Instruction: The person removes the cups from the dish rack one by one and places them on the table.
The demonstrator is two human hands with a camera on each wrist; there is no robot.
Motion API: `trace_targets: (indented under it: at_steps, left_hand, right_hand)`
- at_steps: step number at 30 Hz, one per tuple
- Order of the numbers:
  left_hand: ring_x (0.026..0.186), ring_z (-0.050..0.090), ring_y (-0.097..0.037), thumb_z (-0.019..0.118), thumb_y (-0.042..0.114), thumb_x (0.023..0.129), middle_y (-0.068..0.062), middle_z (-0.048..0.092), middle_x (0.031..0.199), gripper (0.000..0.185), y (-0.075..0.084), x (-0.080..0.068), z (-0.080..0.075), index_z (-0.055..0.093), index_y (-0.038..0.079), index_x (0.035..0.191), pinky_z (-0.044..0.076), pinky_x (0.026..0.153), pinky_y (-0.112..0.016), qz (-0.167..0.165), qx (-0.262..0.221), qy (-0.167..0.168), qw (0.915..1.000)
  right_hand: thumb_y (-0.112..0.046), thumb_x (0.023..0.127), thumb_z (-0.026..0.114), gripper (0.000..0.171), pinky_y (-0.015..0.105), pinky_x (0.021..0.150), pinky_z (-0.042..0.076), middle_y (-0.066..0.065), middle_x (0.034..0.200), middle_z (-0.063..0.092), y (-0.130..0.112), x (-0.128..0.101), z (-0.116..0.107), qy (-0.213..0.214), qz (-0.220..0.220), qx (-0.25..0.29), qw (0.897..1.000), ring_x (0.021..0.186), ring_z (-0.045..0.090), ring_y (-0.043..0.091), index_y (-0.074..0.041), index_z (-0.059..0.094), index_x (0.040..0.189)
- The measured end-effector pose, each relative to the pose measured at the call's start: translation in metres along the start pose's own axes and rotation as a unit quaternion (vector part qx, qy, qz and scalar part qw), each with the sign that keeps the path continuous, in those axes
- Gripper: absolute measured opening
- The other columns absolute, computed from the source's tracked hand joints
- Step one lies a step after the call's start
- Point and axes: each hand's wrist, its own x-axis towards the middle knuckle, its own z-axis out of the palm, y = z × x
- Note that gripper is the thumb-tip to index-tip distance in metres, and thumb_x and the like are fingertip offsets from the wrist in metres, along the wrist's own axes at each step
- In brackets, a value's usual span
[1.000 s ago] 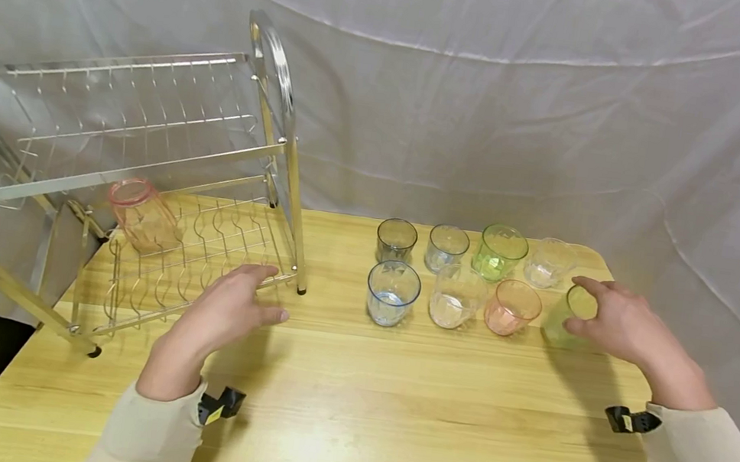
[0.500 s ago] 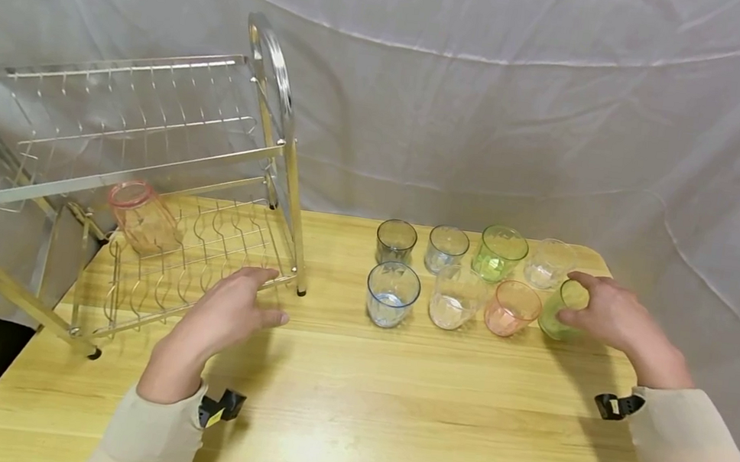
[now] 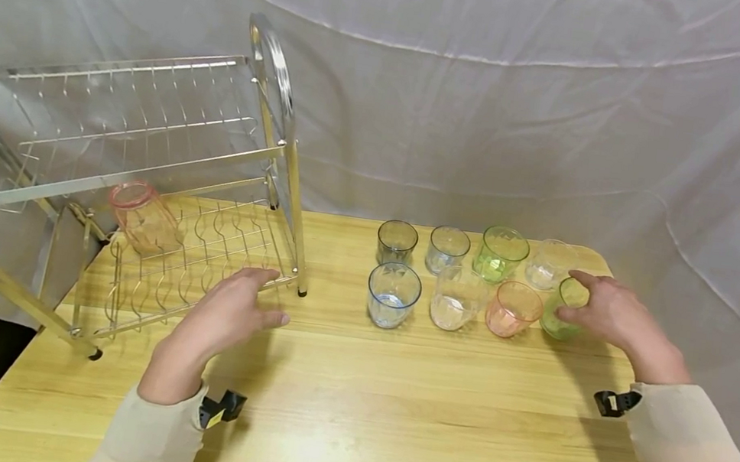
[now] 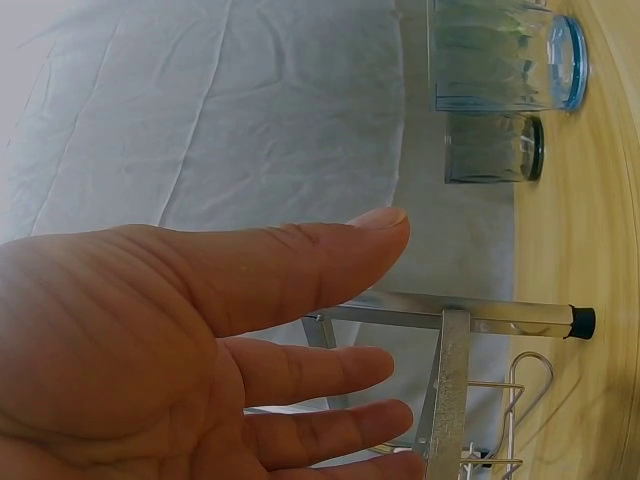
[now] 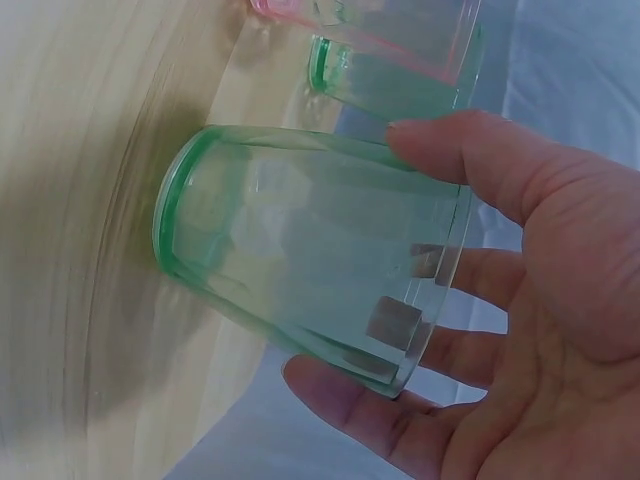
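Where the wooden table (image 3: 334, 411) meets the far left edge, stands a 2-tier metal dish rack (image 3: 140, 180), a pink glass (image 3: 139, 216) lying tilted on its lower tier. Just in front of the rack's lower rail, hovers the left hand (image 3: 228, 314), fingers straight and relaxed, holding nothing. Further right, stand 7 glasses in 2 rows: grey (image 3: 396, 240), clear, green (image 3: 499, 251) and clear at the back; blue (image 3: 393, 294), clear and pink-orange (image 3: 513, 308) at the front. At the right end of the front row, just beside the pink-orange one, sits a light green glass (image 5: 310, 250), gripped by the right hand (image 3: 609, 313), thumb and fingers curled round its rim and sides.
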Motion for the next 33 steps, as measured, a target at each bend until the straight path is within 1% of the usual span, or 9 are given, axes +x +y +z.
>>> trace_targets:
  at_steps: [4, 8, 14, 21, 26, 33]
  left_hand:
    - [0.150, 0.036, -0.052, 0.074, 0.030, 0.098, -0.028, 0.034, 0.167, 0.074, 0.0000, -0.0002, -0.0002, 0.041, 0.007, 0.161, 0.033, 0.118, -0.073, -0.002, 0.000, 0.001, 1.0000]
    - [0.149, 0.039, -0.052, 0.074, 0.030, 0.098, -0.027, 0.036, 0.166, 0.074, -0.0009, 0.0003, 0.0003, 0.041, 0.007, 0.161, 0.035, 0.118, -0.071, -0.002, -0.001, 0.003, 1.0000]
    - [0.150, 0.037, -0.052, 0.074, 0.030, 0.098, -0.027, 0.037, 0.165, 0.075, -0.0013, 0.0005, 0.0014, 0.040, 0.005, 0.161, 0.034, 0.119, -0.071, 0.000, -0.002, 0.004, 1.0000]
    - [0.151, 0.036, -0.052, 0.075, 0.030, 0.098, -0.027, 0.038, 0.165, 0.076, 0.0003, -0.0004, 0.0017, 0.040, 0.004, 0.161, 0.033, 0.120, -0.071, 0.000, -0.001, 0.001, 1.0000]
    - [0.151, 0.035, -0.052, 0.075, 0.031, 0.098, -0.028, 0.038, 0.165, 0.076, 0.0005, 0.0000, 0.0017, 0.041, 0.005, 0.160, 0.032, 0.120, -0.071, -0.002, 0.003, -0.001, 1.0000]
    - [0.149, 0.039, -0.051, 0.075, 0.029, 0.098, -0.027, 0.039, 0.164, 0.076, 0.0001, 0.0000, 0.0005, 0.040, 0.004, 0.161, 0.035, 0.118, -0.070, 0.000, 0.004, -0.001, 1.0000]
  right_hand:
    - [-0.044, 0.092, 0.074, 0.093, 0.081, 0.105, 0.038, 0.049, 0.149, 0.039, -0.0009, 0.0012, -0.0006, 0.001, 0.001, -0.002, 1.000, 0.133, 0.038, 0.071, 0.004, 0.032, 0.161]
    - [-0.046, 0.093, 0.074, 0.094, 0.082, 0.104, 0.038, 0.050, 0.148, 0.039, -0.0011, 0.0022, -0.0019, -0.003, 0.002, -0.002, 1.000, 0.133, 0.039, 0.071, 0.004, 0.032, 0.161]
    - [-0.050, 0.093, 0.074, 0.098, 0.083, 0.105, 0.036, 0.051, 0.149, 0.036, -0.0015, 0.0017, -0.0032, -0.013, 0.005, -0.002, 1.000, 0.134, 0.036, 0.072, 0.005, 0.030, 0.161]
    - [-0.043, 0.093, 0.073, 0.095, 0.082, 0.103, 0.039, 0.051, 0.149, 0.036, -0.0022, 0.0008, -0.0037, -0.014, 0.008, 0.005, 1.000, 0.133, 0.037, 0.071, 0.006, 0.029, 0.161]
    - [-0.043, 0.092, 0.074, 0.094, 0.081, 0.103, 0.040, 0.051, 0.148, 0.037, -0.0019, 0.0011, -0.0043, -0.013, 0.008, 0.004, 1.000, 0.133, 0.038, 0.070, 0.007, 0.031, 0.160]
    - [-0.045, 0.093, 0.073, 0.095, 0.080, 0.103, 0.040, 0.052, 0.146, 0.038, -0.0009, 0.0017, -0.0033, -0.014, 0.010, 0.006, 1.000, 0.132, 0.039, 0.070, 0.007, 0.031, 0.160]
